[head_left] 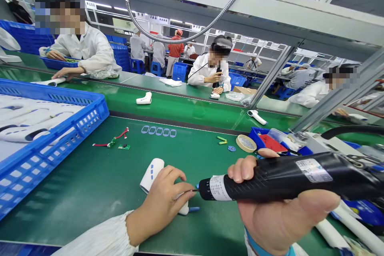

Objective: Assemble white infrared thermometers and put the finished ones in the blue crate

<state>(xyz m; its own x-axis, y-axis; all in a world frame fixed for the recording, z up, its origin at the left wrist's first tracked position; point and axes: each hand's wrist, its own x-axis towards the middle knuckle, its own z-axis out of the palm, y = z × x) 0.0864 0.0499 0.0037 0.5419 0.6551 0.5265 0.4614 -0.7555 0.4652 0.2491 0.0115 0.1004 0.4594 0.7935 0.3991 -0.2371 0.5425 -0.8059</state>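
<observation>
My right hand point(270, 212) is wrapped round a black electric screwdriver point(279, 176), which lies almost level and points left. Its thin bit reaches the fingertips of my left hand point(165, 194). That hand is closed over a white gun-shaped thermometer housing point(153, 172) lying on the green bench, with thumb and forefinger together by the bit. The housing's wide end, with small blue marks, shows beyond my knuckles. A blue piece point(194, 209) sticks out at its other end. My fingers hide the middle of the housing and the point where the bit meets it.
A blue crate point(90, 116) of white housings stands left. Circuit boards with red wires point(112, 142), blue-grey frames point(159, 131) and a tape roll point(246, 143) lie behind my hands. White housings sit on the green conveyor point(180, 106). Co-workers in white sit across it. More parts lie right.
</observation>
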